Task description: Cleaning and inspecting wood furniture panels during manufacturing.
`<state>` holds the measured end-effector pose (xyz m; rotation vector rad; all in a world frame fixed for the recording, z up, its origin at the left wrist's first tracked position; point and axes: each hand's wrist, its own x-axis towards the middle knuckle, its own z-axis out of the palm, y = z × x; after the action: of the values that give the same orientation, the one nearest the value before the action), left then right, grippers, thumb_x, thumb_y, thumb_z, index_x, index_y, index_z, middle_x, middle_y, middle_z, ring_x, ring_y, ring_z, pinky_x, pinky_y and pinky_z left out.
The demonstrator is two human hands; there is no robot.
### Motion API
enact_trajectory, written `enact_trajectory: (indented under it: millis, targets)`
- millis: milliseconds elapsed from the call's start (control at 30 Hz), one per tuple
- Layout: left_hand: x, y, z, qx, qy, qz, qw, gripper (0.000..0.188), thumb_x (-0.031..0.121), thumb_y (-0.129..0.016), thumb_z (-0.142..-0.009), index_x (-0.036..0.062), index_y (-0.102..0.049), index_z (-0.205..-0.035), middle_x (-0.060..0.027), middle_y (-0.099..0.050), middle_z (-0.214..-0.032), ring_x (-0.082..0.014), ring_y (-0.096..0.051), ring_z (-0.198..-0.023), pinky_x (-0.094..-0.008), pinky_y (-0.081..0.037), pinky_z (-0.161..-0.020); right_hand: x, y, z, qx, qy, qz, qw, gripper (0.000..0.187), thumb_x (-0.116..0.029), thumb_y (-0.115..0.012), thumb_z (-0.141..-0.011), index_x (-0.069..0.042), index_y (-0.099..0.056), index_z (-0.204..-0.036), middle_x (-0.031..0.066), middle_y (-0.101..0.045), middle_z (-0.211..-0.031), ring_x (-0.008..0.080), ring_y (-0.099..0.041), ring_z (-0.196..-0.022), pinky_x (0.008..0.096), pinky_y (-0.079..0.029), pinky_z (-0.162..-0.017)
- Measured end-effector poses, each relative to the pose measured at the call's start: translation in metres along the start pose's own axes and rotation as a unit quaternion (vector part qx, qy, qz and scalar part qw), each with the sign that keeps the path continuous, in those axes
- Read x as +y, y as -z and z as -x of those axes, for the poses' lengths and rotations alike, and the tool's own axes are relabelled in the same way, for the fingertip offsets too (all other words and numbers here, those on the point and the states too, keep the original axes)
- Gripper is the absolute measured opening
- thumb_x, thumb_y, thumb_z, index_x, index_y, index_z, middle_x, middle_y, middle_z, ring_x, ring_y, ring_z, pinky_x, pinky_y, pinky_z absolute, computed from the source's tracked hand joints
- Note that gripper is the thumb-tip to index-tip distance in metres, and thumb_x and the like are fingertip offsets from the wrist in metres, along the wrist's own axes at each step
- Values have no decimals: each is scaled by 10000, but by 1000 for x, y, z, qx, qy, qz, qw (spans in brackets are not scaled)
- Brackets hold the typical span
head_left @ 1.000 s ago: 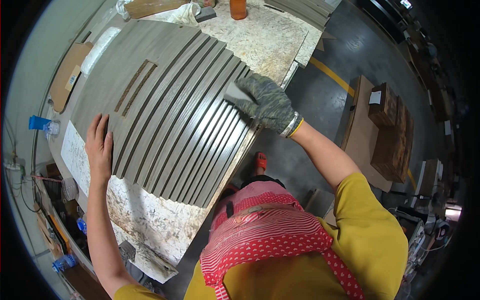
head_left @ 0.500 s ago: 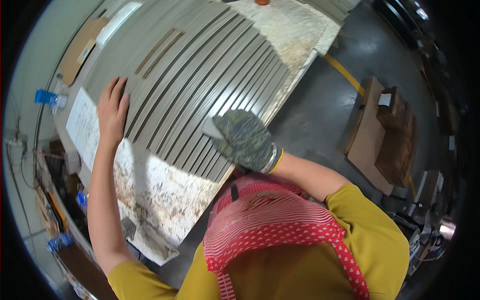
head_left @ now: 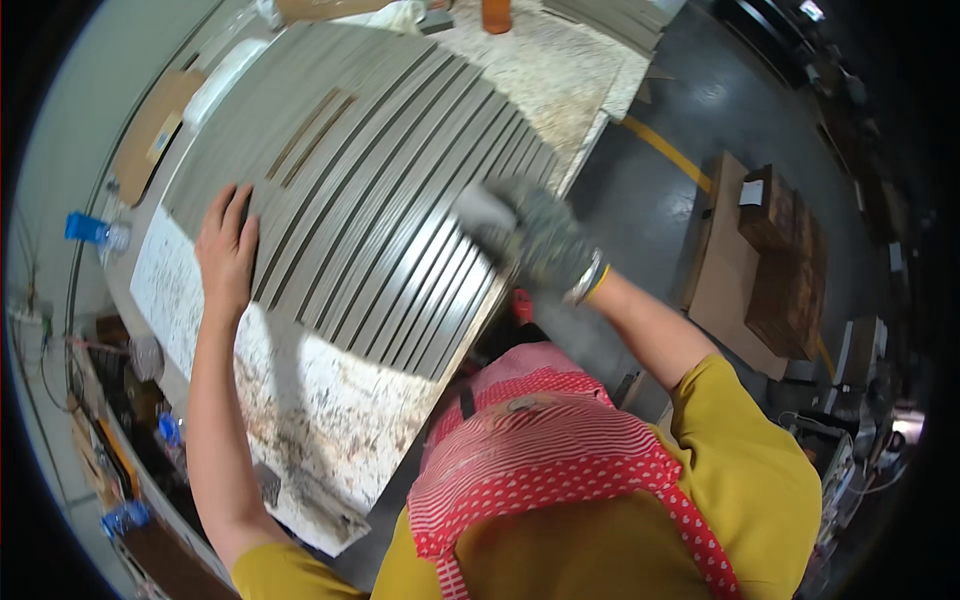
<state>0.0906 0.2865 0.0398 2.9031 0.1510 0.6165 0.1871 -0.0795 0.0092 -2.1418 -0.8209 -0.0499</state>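
The grey panels [head_left: 370,190] lie flat in a stepped, overlapping row on the table [head_left: 335,385]. Long axis: diagonal, from near left to far right, roughly parallel to the table's right-hand edge; the view bows the edges. Two narrow dark slots [head_left: 303,133] in the leftmost, broadest panel follow the same direction. The pale block [head_left: 484,209] is located at the right-hand panel edges; its exposed end points left, away from the wrist. Blur obscures its long axis and any panel contact.

Right hand [head_left: 545,238]: gloved, fingers wrapped around the block. Left hand [head_left: 226,250]: bare, fingers extended and grasping nothing, resting on the near left end of the broadest panel.

Surroundings: an orange container [head_left: 496,14] stands at the far end; brown boxes [head_left: 785,275] sit to the right, beyond the table.
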Motion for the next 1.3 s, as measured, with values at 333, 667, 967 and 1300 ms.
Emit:
enact_trajectory:
  millis: [333,667,967,1300]
  targets:
    - [13,6,-9,-62,31,-8,998,414,271,-448,-929,118,-475,-1313,-132,-403,-1383,-317,-387,-1264,-400,-284,-1044,87,43,-91,80,46,106,990,420,-354,-586,-851,-13,-577,-1096,188,-579,-1037,327,-563,-956,391,-454,-845]
    - [4,4,1,-47,36,-17,998,409,278,-452,-921,137,-488,-1304,-121,-420,-1372,-313,-402,-1255,-408,-282,-1042,37,17,-57,67,84,103,989,411,-349,-583,-857,-15,-567,-1096,185,-584,-1002,339,-574,-943,411,-453,-846]
    - [1,-1,-2,1,16,-7,1000,376,299,-495,-903,131,-548,-1235,-126,-500,-1287,-305,-468,-1184,-389,-364,-974,-31,-28,-28,43,209,164,963,151,-201,-529,-837,-56,-533,-798,129,-544,-747,307,-560,-721,417,-457,-632]
    - [-5,-7,1,7,28,-4,1000,390,349,-482,-903,187,-537,-1254,-89,-484,-1314,-282,-441,-1217,-428,-322,-994,-116,-81,35,-224,272,-5,936,385,-367,-549,-857,-23,-575,-1028,143,-544,-845,287,-560,-743,407,-456,-684]
